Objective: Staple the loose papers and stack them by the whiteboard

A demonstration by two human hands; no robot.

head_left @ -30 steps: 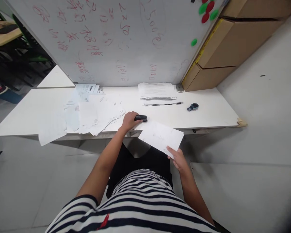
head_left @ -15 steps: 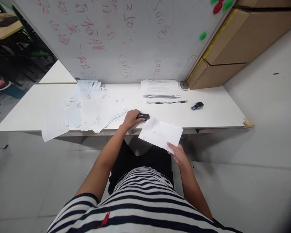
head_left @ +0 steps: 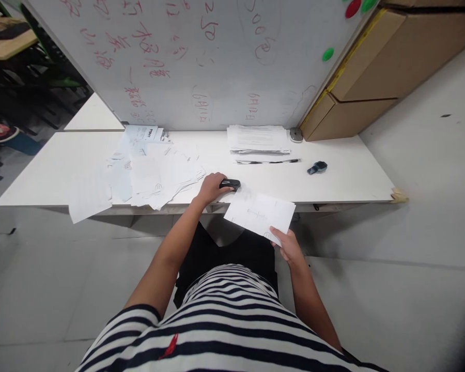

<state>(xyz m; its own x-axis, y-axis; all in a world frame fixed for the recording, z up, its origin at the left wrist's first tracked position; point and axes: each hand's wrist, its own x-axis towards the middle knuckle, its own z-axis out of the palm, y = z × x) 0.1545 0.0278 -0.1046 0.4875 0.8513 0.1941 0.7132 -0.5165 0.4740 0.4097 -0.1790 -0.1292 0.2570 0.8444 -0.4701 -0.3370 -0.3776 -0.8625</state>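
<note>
My left hand point(head_left: 209, 188) rests on a small black stapler point(head_left: 230, 183) near the front edge of the white table point(head_left: 344, 178), fingers curled over its near end. My right hand point(head_left: 287, 244) pinches the near corner of a white sheet of paper point(head_left: 260, 213), held out over the table's front edge. The sheet's far corner reaches close to the stapler.
A messy spread of loose papers point(head_left: 139, 173) covers the table's left half, one sheet hanging over the edge. A neat paper stack point(head_left: 258, 138), a black pen point(head_left: 267, 161) and a small dark object point(head_left: 317, 167) lie at the back right. A whiteboard point(head_left: 201, 57) and cardboard boxes point(head_left: 375, 67) stand behind.
The right hand has drawn the sheet slightly nearer the stapler. The left hand stays on the stapler. The camera view has shifted a little.
</note>
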